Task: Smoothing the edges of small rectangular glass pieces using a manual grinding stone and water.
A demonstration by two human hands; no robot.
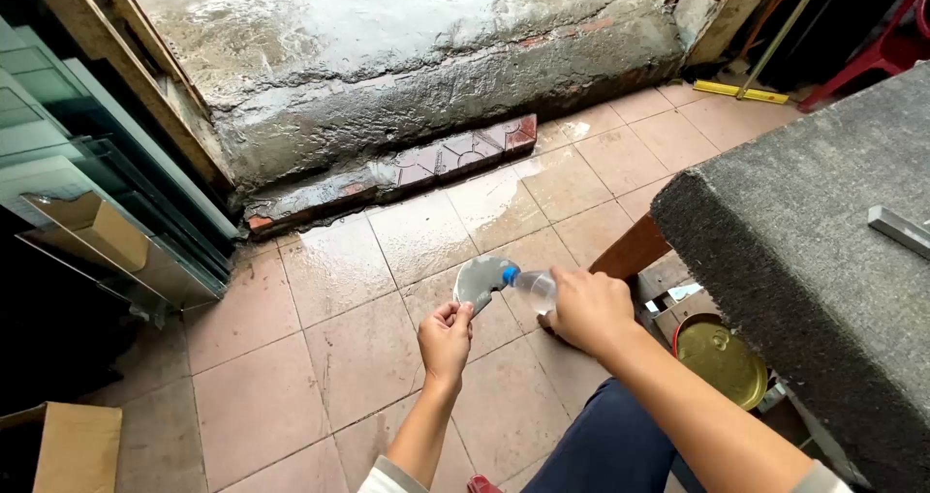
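My left hand [446, 338] pinches the lower edge of a curved, fan-shaped piece of clear glass [480, 280] and holds it over the tiled floor. My right hand [586, 309] grips a small clear plastic bottle [533, 287] with a blue cap, tipped sideways so the cap touches the glass. Both forearms reach in from the bottom of the view, above my knee in dark blue trousers [610, 445].
A grey carpet-covered table [804, 251] stands at the right, with a metal bar [899, 230] on it and a round gold tin lid [722, 362] below. Glass sheets [116, 202] lean at the left. A wet concrete step [426, 77] lies ahead, and a cardboard box [58, 445] sits at bottom left.
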